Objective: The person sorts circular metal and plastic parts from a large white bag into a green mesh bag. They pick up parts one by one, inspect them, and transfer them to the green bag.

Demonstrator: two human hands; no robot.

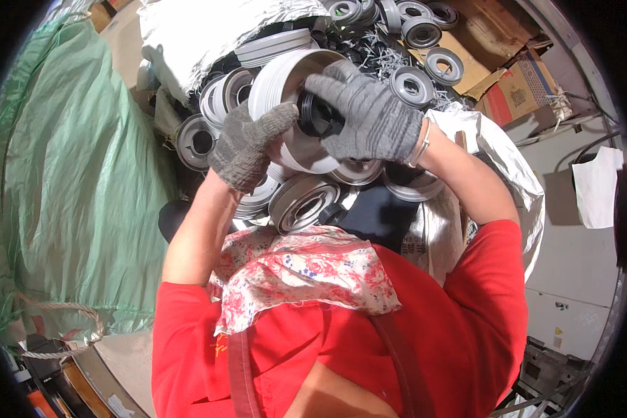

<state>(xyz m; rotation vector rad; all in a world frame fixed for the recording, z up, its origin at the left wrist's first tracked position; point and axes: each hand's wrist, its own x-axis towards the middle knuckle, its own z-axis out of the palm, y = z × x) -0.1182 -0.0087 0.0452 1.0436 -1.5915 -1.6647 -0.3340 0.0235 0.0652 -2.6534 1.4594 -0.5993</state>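
Note:
Both my hands wear grey knitted gloves. My left hand (250,143) grips the near left side of a large light-grey plastic cup-shaped part (273,83) with a ribbed outer wall, thumb over its rim. The part is tilted, its opening facing right. Inside that opening, the fingers of my right hand (368,112) close around a black threaded plastic ring (309,112); my fingers hide part of it. Several grey plastic rings lie below and around my hands, among them a ribbed ring (304,201) near my lap and a flanged ring (197,140) at left.
A green woven sack (78,172) stands at left. White sacking (188,47) lies at the far side, and another white sack (494,151) at right. Beyond my right hand are loose grey rings (411,87), plastic scraps (384,57) and a cardboard box (520,86). A pale machine cabinet (569,266) is at right.

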